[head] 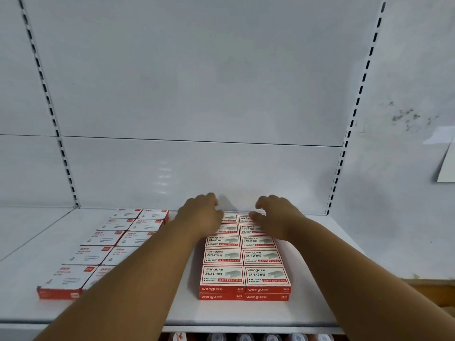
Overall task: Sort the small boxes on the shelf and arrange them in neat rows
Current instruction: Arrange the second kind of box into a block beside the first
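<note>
While both hands, the left hand (200, 214) and right hand (274, 215), curl loose fingers over the far staple boxes (242, 254) on the shelf (152, 313), an even, gentle squeeze should square the rows.

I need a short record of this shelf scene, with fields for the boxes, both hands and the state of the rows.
staple boxes: red and white staple boxes, two columns, two layers at the front
clip boxes: paper clip boxes in two columns, on the left, apart from the staples
left hand: left hand over the rear staple boxes, fingers curled
right hand: right hand over the rear staple boxes, fingers curled
grip: unclear
shelf: white shelf
rows: both groups look neat
</note>
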A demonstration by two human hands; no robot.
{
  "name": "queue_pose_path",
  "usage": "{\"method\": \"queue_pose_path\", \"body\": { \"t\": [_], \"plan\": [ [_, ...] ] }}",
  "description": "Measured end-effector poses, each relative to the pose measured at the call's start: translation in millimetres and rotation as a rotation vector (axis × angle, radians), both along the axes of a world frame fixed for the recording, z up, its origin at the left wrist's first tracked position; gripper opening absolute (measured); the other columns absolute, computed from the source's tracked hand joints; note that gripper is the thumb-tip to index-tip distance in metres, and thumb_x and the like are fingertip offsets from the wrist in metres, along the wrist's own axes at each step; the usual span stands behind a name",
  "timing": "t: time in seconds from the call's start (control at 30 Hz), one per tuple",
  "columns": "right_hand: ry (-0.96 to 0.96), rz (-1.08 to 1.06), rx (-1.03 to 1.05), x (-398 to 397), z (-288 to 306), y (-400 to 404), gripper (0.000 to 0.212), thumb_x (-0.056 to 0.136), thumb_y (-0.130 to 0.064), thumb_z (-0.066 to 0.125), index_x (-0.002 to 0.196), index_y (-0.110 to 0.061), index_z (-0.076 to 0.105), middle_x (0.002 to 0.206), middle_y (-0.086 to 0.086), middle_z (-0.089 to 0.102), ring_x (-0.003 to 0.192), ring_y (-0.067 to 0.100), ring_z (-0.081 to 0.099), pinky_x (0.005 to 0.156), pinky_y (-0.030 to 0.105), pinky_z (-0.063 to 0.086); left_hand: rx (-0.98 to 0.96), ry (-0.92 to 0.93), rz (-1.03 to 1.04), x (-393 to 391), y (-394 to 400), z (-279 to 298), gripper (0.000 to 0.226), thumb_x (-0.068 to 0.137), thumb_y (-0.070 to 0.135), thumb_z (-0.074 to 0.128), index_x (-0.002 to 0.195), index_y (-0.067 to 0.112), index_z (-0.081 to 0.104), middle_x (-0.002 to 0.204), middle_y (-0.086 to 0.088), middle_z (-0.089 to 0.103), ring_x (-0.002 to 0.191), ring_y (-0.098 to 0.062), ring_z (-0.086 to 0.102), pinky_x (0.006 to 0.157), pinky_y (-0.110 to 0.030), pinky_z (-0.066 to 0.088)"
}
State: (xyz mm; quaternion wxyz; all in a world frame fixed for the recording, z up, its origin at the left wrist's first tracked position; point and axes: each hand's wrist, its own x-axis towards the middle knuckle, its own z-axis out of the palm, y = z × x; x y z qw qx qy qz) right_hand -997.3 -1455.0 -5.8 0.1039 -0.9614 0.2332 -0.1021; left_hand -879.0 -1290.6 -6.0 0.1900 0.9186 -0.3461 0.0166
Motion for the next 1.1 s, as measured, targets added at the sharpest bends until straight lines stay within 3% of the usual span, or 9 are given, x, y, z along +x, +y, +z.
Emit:
{"method": "queue_pose_path", "body": {
  "t": [0.13,0.27,0.6,0.73,0.8,0.87,0.93,1.0,1.1],
  "plan": [
    [-0.071,0.135,0.261,6.4,-6.7,2.1,0.019,0.095,-0.038,0.053,0.105,-0.029,0.066,0.107,-0.01,0.066,0.101,0.013,0.06,0.087,0.031,0.049,-0.07,0.113,-0.137,-6.0,-7.1,-7.3,0.028,0.098,0.036,0.049,0.122,0.028,0.061,0.124,0.004,0.063,0.106,-0.016,0.059,0.092,-0.032,0.049],
    [-0.151,0.145,0.38,7.4,-13.9,2.0,0.016,0.094,-0.031,0.058,0.105,-0.025,0.068,0.1,-0.01,0.069,0.093,0.009,0.064,0.079,0.025,0.049,-0.12,0.168,-0.147,-6.1,-7.1,-13.0,0.024,0.099,0.034,0.049,0.117,0.027,0.063,0.118,0.005,0.064,0.1,-0.013,0.061,0.086,-0.029,0.048],
    [-0.137,0.154,0.363,7.1,-15.2,1.5,0.018,0.095,-0.034,0.056,0.105,-0.027,0.069,0.101,-0.012,0.069,0.093,0.007,0.063,0.074,0.022,0.046,-0.123,0.164,-0.172,-5.7,-8.1,-12.1,0.023,0.1,0.03,0.047,0.116,0.025,0.063,0.121,0.004,0.063,0.101,-0.013,0.058,0.084,-0.026,0.044],
    [-0.258,0.084,0.376,1.3,-8.1,1.2,0.019,0.097,-0.033,0.051,0.088,-0.024,0.065,0.091,-0.01,0.067,0.088,0.014,0.062,0.075,0.029,0.047,-0.094,0.118,-0.17,-8.2,-3.7,-2.4,0.034,0.104,0.029,0.037,0.131,0.022,0.056,0.134,-0.001,0.057,0.115,-0.019,0.057,0.097,-0.031,0.045],
    [-0.3,-0.012,0.259,-6.5,-0.2,-3.0,0.024,0.097,-0.038,0.048,0.083,-0.022,0.059,0.086,-0.007,0.064,0.084,0.017,0.059,0.072,0.029,0.042,-0.099,0.069,-0.099,-9.2,2.5,1.6,0.034,0.103,0.031,0.038,0.132,0.02,0.053,0.132,-0.004,0.056,0.115,-0.023,0.056,0.098,-0.036,0.046],
    [-0.202,-0.106,0.13,-17.0,5.6,-5.7,0.038,0.098,-0.048,0.042,0.079,-0.018,0.054,0.079,-0.003,0.06,0.075,0.018,0.056,0.066,0.03,0.041,-0.018,-0.021,0.016,-10.9,12.1,5.0,0.033,0.1,0.038,0.039,0.12,0.017,0.054,0.118,-0.005,0.061,0.104,-0.025,0.06,0.089,-0.038,0.05],
    [0.011,-0.146,0.102,-24.9,5.2,-4.4,0.05,0.098,-0.055,0.034,0.088,-0.014,0.06,0.079,0.0,0.059,0.075,0.019,0.057,0.069,0.031,0.044,0.097,-0.073,0.111,-13.8,22.2,6.9,0.037,0.099,0.045,0.037,0.114,0.016,0.054,0.109,-0.004,0.063,0.095,-0.023,0.06,0.081,-0.035,0.049],
    [0.214,-0.112,0.077,-28.0,-2.2,0.2,0.059,0.098,-0.06,0.029,0.106,-0.012,0.063,0.086,0.001,0.061,0.077,0.019,0.058,0.075,0.032,0.045,0.21,-0.056,0.113,-15.8,29.3,6.1,0.046,0.101,0.047,0.032,0.12,0.015,0.058,0.116,-0.005,0.064,0.101,-0.024,0.06,0.083,-0.033,0.046],
    [0.22,-0.108,0.135,-30.4,-8.3,8.6,0.056,0.097,-0.061,0.03,0.092,-0.014,0.06,0.096,0.004,0.065,0.089,0.021,0.061,0.082,0.032,0.046,0.274,0.077,0.043,-19.2,31.4,1.9,0.054,0.102,0.049,0.027,0.127,0.014,0.06,0.133,-0.008,0.06,0.118,-0.024,0.056,0.095,-0.032,0.041]
  ]
}}
